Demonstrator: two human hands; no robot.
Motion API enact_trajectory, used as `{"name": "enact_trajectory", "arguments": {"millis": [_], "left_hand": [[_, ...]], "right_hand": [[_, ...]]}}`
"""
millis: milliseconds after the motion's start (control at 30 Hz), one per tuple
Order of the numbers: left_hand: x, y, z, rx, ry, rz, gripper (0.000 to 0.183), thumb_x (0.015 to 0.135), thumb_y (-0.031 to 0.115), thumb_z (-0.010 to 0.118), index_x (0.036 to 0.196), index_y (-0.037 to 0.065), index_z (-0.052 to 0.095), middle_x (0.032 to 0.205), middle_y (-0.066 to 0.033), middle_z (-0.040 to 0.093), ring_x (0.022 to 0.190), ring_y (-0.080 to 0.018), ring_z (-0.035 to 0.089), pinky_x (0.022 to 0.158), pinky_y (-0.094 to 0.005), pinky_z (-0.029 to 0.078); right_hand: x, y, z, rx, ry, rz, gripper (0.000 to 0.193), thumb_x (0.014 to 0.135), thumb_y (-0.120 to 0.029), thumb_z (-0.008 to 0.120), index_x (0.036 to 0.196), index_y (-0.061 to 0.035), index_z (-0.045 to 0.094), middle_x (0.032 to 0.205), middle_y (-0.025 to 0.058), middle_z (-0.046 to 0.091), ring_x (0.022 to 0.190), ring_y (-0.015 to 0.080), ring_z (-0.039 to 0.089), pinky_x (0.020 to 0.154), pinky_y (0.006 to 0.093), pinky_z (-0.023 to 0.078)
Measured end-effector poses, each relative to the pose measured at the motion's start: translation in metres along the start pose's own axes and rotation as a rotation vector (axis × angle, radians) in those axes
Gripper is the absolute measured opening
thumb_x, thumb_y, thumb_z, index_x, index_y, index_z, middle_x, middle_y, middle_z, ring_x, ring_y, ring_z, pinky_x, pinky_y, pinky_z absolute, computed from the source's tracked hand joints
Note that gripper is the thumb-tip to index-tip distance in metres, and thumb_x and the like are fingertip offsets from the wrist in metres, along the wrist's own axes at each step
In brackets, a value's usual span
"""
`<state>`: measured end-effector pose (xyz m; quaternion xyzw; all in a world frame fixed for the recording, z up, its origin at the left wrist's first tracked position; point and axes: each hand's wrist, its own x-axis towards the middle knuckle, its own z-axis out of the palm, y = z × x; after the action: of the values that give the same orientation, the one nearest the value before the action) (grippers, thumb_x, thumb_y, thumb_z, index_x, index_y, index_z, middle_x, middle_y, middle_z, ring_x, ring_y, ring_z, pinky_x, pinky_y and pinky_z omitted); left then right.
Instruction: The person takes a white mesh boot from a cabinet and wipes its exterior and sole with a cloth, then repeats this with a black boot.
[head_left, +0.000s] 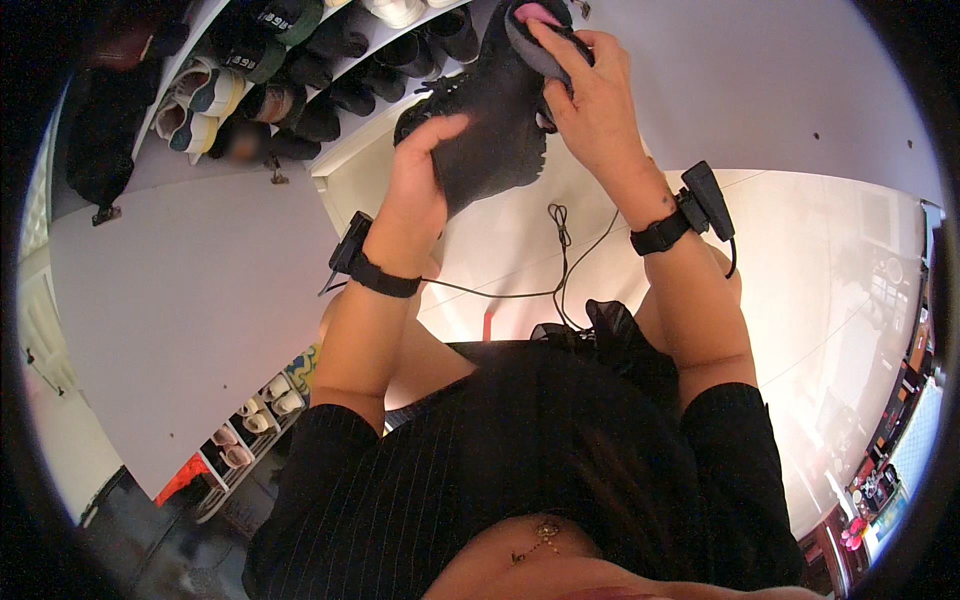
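Observation:
A black boot (492, 150) with laces and a toothed sole edge is held up in front of me, tilted. My left hand (418, 180) grips its lower left side, the thumb lying across the black surface. At the boot's upper end, my right hand (590, 95) is closed round a dark grey, rounded soft piece (540, 52) with a pink part (538, 14). Whether that piece is separate from the boot I cannot tell. The right fingertips press on it near the pink part.
An open shoe cabinet at the upper left holds several shoes (350, 95) on white shelves (385, 38). Its pale door (190, 300) stands open at left. More shoes (235, 455) sit on a low rack below. A black cable (500, 295) runs between my wrist devices.

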<state>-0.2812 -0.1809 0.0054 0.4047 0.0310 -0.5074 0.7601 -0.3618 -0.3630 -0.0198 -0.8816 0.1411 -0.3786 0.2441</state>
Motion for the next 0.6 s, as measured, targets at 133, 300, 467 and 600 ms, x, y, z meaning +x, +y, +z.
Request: {"name": "enact_trajectory", "arguments": {"millis": [133, 300, 467, 600], "left_hand": [[0.015, 0.006, -0.015, -0.143, 0.093, 0.062, 0.041, 0.091, 0.022, 0.051, 0.121, -0.005, 0.06, 0.119, -0.0206, 0.066, 0.106, -0.0338, 0.066, 0.097, -0.0438, 0.052], [0.018, 0.021, -0.005, -0.145, 0.255, 0.232, 0.044, 0.092, 0.027, 0.052, 0.123, -0.003, 0.06, 0.123, -0.0187, 0.065, 0.115, -0.0346, 0.061, 0.105, -0.046, 0.045], [0.024, 0.037, -0.043, -0.39, -0.125, 0.225, 0.04, 0.094, 0.024, 0.052, 0.122, -0.003, 0.061, 0.125, -0.02, 0.064, 0.114, -0.0359, 0.062, 0.102, -0.0478, 0.048], [0.025, 0.036, -0.043, -0.442, -0.14, 0.222, 0.04, 0.094, 0.024, 0.053, 0.123, -0.002, 0.062, 0.129, -0.0198, 0.062, 0.117, -0.0362, 0.06, 0.104, -0.0487, 0.046]], "right_hand": [[-0.013, -0.009, 0.006, 0.207, -0.217, 0.05, 0.051, 0.077, -0.005, 0.063, 0.125, -0.0208, 0.064, 0.108, 0.0123, 0.057, 0.101, 0.034, 0.057, 0.087, 0.0421, 0.05], [-0.045, -0.047, 0.001, 0.399, -0.483, -0.115, 0.057, 0.076, -0.003, 0.059, 0.13, -0.0214, 0.063, 0.107, 0.0112, 0.058, 0.099, 0.031, 0.059, 0.085, 0.0383, 0.051], [-0.029, -0.031, -0.005, 0.455, -0.5, 0.051, 0.052, 0.079, -0.01, 0.061, 0.13, -0.0196, 0.062, 0.097, 0.0147, 0.058, 0.092, 0.0324, 0.06, 0.081, 0.0407, 0.052], [-0.031, -0.002, 0.005, 0.335, -0.27, 0.474, 0.051, 0.08, -0.011, 0.06, 0.13, -0.0155, 0.062, 0.096, 0.0163, 0.057, 0.09, 0.0349, 0.06, 0.08, 0.0426, 0.052]]}}
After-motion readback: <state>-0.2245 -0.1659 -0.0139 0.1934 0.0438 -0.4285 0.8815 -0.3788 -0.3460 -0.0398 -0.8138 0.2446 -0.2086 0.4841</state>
